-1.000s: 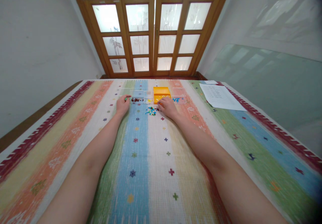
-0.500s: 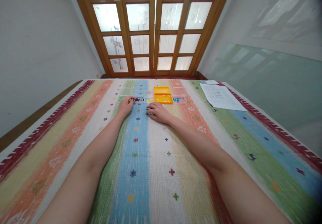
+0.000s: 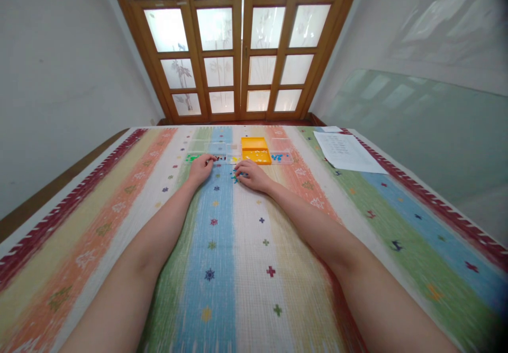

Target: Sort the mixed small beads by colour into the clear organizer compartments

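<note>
My left hand (image 3: 202,168) is at the clear box with dark red pieces (image 3: 220,158), its fingertips bent together over them; what they hold is too small to tell. Left of it lie green pieces (image 3: 192,158) in a clear box. My right hand (image 3: 250,174) rests on the cloth, fingers curled beside a small group of blue and green pieces (image 3: 235,175), partly hidden by the fingers. Behind it stand yellow pieces (image 3: 234,160) and an open orange box (image 3: 254,143) with white pieces (image 3: 260,155). Blue pieces (image 3: 279,157) lie in a clear box to the right.
A striped, patterned cloth (image 3: 246,289) covers the table. Printed white paper (image 3: 349,152) lies at the back right, with another sheet (image 3: 331,129) behind it. Beyond the table is a wooden door (image 3: 242,78) with glass panes.
My left hand has shifted slightly right, uncovering more green pieces. My right hand has moved a little right, so more of the blue and green pieces show beside its fingers.
</note>
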Demonstrator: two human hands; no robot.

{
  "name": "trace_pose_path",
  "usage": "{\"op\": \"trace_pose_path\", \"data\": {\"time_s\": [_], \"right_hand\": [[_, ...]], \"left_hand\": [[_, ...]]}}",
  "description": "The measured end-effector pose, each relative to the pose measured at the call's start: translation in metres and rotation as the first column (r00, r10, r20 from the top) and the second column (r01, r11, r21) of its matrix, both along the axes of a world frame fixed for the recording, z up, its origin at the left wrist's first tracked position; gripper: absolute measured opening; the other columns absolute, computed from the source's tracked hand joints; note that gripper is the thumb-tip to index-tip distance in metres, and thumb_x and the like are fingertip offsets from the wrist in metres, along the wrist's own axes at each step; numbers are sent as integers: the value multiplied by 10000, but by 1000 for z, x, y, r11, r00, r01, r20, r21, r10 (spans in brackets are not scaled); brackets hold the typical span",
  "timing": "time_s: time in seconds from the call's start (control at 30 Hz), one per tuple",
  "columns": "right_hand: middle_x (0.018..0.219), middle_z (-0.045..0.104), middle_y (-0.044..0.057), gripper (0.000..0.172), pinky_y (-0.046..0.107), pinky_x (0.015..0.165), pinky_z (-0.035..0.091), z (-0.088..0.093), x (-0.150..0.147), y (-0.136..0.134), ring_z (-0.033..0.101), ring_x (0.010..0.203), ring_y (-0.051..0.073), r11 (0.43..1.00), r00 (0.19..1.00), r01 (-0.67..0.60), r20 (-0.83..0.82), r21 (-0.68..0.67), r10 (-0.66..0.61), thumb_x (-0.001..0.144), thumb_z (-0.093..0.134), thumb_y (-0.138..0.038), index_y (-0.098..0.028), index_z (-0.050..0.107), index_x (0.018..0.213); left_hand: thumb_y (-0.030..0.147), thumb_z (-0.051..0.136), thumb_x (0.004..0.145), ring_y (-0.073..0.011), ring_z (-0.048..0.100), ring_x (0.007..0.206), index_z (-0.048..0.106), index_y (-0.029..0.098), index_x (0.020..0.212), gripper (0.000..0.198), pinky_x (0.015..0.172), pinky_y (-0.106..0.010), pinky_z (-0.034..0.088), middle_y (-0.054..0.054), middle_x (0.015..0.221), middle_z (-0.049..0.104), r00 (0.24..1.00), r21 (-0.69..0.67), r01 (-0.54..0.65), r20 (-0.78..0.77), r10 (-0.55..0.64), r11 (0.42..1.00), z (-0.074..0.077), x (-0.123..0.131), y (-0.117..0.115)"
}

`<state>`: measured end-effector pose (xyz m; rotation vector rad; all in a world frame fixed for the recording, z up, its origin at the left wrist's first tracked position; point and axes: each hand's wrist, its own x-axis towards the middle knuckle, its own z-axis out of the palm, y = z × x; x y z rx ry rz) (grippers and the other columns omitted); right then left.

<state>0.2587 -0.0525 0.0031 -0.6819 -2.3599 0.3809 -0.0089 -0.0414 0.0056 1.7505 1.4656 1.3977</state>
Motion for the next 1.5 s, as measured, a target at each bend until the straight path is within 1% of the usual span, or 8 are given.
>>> {"op": "trace_pose_path", "data": {"time_s": [0.2,0.4,0.6,0.83,1.0,1.27,1.37,1.5], "right_hand": [[1262,661,68,134,470,1106,424,-1,0,-4,552,1256,265,997,994,-59,90,46,55,871,677,-187,-268,760,938],[1241,680,73,103,467,1101,429,-3,-3,-3,559,1251,262,996,996,-67,55,57,64,897,660,-209,-257,751,908],[1044,727,67,121,414,987,475,-2,6,11,631,1038,238,984,971,177,-161,-17,-177,915,592,-218,-238,712,920],[1012,723,96,159,413,945,459,-12,65,52,621,999,270,760,715,645,-285,-82,-638,905,552,-273,-204,693,928],[969,712,84,155,398,907,460,-19,92,67,604,948,260,638,579,755,-303,-150,-757,881,537,-276,-210,677,875],[997,711,121,179,436,940,426,-19,98,67,578,969,287,508,465,853,-267,-122,-844,863,534,-236,-192,696,928],[1038,708,122,214,435,949,430,-18,96,64,577,996,285,526,488,843,-251,-109,-836,858,516,-191,-192,699,968],[1034,712,117,216,428,950,450,-15,82,57,596,1012,282,659,630,746,-225,-90,-744,873,509,-174,-193,703,967]], "left_hand": [[138,615,822,-245,613,839,768,239,888,195,929,-395,467,-73,970,747,979,37,51,-202,-42,998,-4,1,1],[121,687,757,-250,618,839,772,261,824,177,878,-355,472,-55,887,728,994,-13,90,-55,-90,996,-2,8,-2],[178,660,797,-245,626,797,781,282,862,172,856,-369,480,-46,890,734,937,-30,216,-276,-216,976,-4,13,-3],[227,608,873,-261,651,954,783,253,917,182,960,-401,482,-71,977,735,821,-13,345,-480,-309,938,-6,18,-3],[245,510,948,-237,635,1045,766,219,1002,263,1003,-391,486,-73,1068,717,706,-22,346,-652,-276,938,-4,18,-4],[252,521,960,-236,614,1089,758,233,1066,260,1017,-389,487,-67,1115,713,678,3,348,-691,-249,938,-4,23,-8],[252,523,965,-237,597,1136,746,238,1116,270,1053,-401,472,-70,1160,704,675,20,366,-694,-250,930,-4,27,-10],[249,525,971,-240,578,1180,714,239,1215,308,1084,-419,455,-79,1231,679,663,42,400,-702,-258,916,-5,33,-12]]}}
